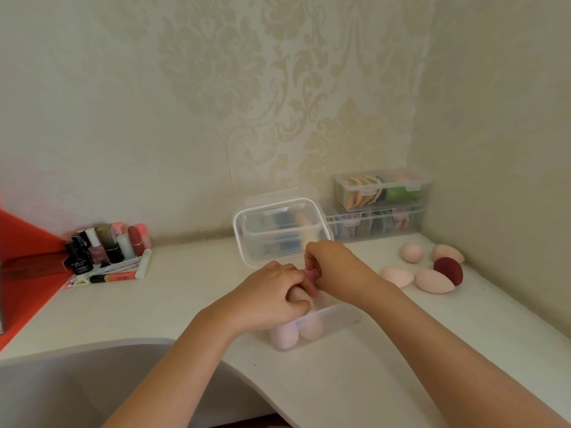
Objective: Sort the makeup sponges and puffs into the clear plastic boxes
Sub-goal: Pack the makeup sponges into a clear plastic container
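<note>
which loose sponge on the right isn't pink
The dark red sponge, near the right wall. The other four loose ones around it are pale pink sponges.

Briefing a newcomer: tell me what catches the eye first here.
Both hands meet over the open clear box at centre: the left hand grips a pale sponge, the right hand pinches a dark-pink sponge. Loose sponges, including a maroon sponge, lie on the table at right.

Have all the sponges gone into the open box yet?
No, four pale pink sponges and a dark red sponge lie loose on the table, to the right of the open box.
</note>
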`<state>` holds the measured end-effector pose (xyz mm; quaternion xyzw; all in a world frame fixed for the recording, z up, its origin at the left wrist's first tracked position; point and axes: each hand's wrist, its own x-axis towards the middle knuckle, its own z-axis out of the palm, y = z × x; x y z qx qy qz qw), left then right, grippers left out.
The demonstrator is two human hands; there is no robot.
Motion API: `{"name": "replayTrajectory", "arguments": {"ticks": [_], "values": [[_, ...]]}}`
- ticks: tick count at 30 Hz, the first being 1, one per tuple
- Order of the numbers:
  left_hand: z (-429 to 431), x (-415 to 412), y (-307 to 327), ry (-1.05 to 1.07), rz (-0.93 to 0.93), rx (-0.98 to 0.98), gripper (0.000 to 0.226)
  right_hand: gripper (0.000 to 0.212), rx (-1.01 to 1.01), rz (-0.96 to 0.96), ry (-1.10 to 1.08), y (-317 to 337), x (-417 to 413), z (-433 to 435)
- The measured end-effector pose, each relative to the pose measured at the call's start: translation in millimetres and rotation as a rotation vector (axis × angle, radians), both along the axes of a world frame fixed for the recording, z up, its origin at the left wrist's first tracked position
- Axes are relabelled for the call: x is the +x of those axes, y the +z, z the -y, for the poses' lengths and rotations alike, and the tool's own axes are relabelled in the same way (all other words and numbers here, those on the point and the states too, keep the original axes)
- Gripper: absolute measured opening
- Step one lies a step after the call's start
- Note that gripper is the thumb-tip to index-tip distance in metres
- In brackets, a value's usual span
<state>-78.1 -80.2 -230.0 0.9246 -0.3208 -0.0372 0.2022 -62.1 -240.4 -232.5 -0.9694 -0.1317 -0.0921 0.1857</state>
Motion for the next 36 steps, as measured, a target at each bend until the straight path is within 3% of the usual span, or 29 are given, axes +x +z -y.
{"name": "replayTrajectory", "arguments": {"ticks": [3,9,12,15,19,23,26,30,32,36], "values": [[1,3,1,0.005,-0.005,0.006,0.025,0.012,0.116,-0.032,0.031,1,-1,1],[3,5,0,-0.003,0.005,0.039,0.034,0.028,0.405,-0.249,0.108,14,-12,20],[5,5,0,0.025,0.015,0.065,0.034,0.027,0.459,-0.171,0.071,23,-16,37],[5,5,-1,0.033,0.017,0.067,0.035,0.029,0.105,0.039,-0.174,34,-17,64],[4,4,-2,0.028,0.016,0.061,0.035,0.048,-0.390,-0.327,-0.391,36,-23,89],[4,5,-2,0.033,0.024,0.072,0.037,0.043,-0.452,-0.349,-0.422,24,-17,95],[4,5,-3,0.036,0.024,0.072,0.037,0.033,-0.343,-0.255,-0.428,22,-13,99],[4,5,-3,0.038,0.012,0.069,0.037,0.023,0.121,-0.021,-0.245,40,-23,85],[3,6,-3,0.039,0.002,0.066,0.037,0.020,0.289,-0.059,-0.083,50,-33,66],[4,4,-1,0.031,-0.003,0.066,0.039,0.020,0.067,-0.206,0.028,43,-41,33]]}}
